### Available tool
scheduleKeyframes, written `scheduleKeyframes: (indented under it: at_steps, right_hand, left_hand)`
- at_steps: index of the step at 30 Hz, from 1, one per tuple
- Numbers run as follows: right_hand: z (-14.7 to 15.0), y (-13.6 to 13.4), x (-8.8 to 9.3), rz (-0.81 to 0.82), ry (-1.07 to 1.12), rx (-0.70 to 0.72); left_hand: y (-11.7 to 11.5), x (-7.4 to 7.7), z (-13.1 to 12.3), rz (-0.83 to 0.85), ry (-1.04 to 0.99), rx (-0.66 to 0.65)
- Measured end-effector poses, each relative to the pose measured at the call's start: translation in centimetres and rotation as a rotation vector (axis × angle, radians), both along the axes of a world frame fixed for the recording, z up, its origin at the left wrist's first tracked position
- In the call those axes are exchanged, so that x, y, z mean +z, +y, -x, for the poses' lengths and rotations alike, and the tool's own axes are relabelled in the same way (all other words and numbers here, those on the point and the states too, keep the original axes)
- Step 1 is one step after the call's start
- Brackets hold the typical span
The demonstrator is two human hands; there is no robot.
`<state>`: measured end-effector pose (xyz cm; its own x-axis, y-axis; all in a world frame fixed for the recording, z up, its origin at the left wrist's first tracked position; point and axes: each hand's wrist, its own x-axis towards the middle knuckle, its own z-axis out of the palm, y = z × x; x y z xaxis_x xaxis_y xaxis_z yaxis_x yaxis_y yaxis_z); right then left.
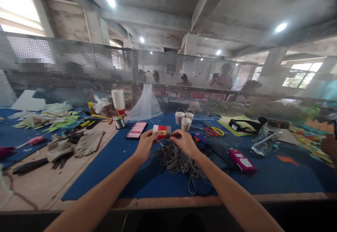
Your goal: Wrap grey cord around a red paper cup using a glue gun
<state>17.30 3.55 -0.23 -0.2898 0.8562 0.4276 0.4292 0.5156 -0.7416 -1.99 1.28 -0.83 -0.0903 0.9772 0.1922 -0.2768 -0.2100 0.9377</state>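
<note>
My left hand [146, 141] grips a red and white paper cup [159, 131], held on its side above the blue mat. Grey cord [168, 130] is wrapped round the cup's right end. There the fingers of my right hand [183, 141] pinch together at the cord, though the exact strand is too small to follow. A loose heap of grey cord [175, 158] lies on the mat below both hands. Beyond them stand three small cups [185, 123] wrapped in pale cord, with thin loop handles showing on some.
Left are a phone [136, 130], stacked paper cups [118, 100] on a can, and work gloves [89, 143]. Right are scissors [215, 131], a magenta box [242, 161] and a glass jar [266, 141]. A perforated metal screen [168, 63] rises behind the table; people sit beyond.
</note>
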Motion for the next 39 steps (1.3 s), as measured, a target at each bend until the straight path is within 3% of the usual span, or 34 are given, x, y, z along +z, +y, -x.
scheduleKeyframes:
  at_steps: [10,21,39]
  right_hand:
    - [-1.0,-0.1,0.2,-0.109,0.123,0.015]
    - [-0.8,-1.1,1.5,-0.238,0.118,0.012]
    - [-1.0,-0.8,1.4,-0.306,0.107,-0.011]
  left_hand:
    - [-0.1,-0.2,-0.2,-0.006,0.165,0.019]
    - [-0.3,-0.2,-0.3,-0.097,0.332,-0.026]
    - [-0.9,0.4,-0.7,-0.138,0.376,-0.071]
